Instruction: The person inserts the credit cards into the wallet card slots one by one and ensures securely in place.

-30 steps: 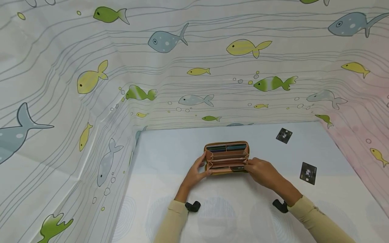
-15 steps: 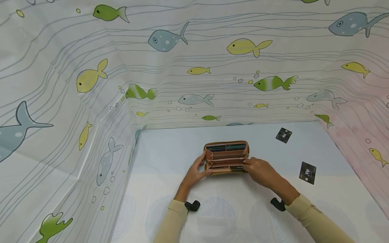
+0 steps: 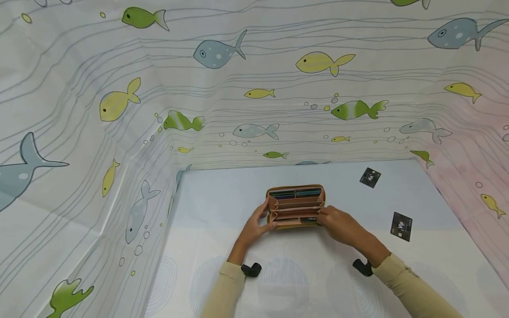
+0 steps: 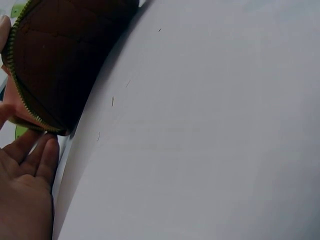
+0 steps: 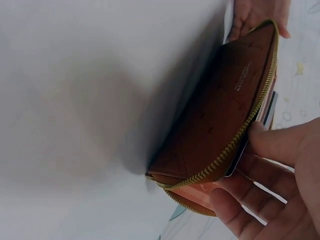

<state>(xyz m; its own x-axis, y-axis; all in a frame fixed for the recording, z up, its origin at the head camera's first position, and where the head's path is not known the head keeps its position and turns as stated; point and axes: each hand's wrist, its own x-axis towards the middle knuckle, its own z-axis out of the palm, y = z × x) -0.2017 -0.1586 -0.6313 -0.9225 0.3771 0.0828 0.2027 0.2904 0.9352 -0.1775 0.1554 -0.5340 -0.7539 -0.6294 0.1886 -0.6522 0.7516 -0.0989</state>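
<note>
A brown zip-around wallet (image 3: 296, 204) stands unzipped on the table in the head view, its pockets facing up. Several cards (image 3: 309, 192) fill the slots along its far side. My left hand (image 3: 251, 226) grips the wallet's left end, thumb at the near corner and fingers at the far side. At the near right slot, my right hand (image 3: 341, 225) pinches a black card (image 5: 237, 159) between thumb and fingers. That card is partly inside the slot, behind the wallet's zip edge (image 5: 227, 150) in the right wrist view.
Two black cards marked "Vip" lie on the table to the right: one farther back (image 3: 370, 177), one nearer (image 3: 401, 226). Fish-patterned sheeting (image 3: 254, 106) rises behind and on both sides of the white table (image 3: 222, 190).
My right hand has shifted slightly left with the black card, which sits a little lower in the near slot. The left hand and the wallet have hardly moved.
</note>
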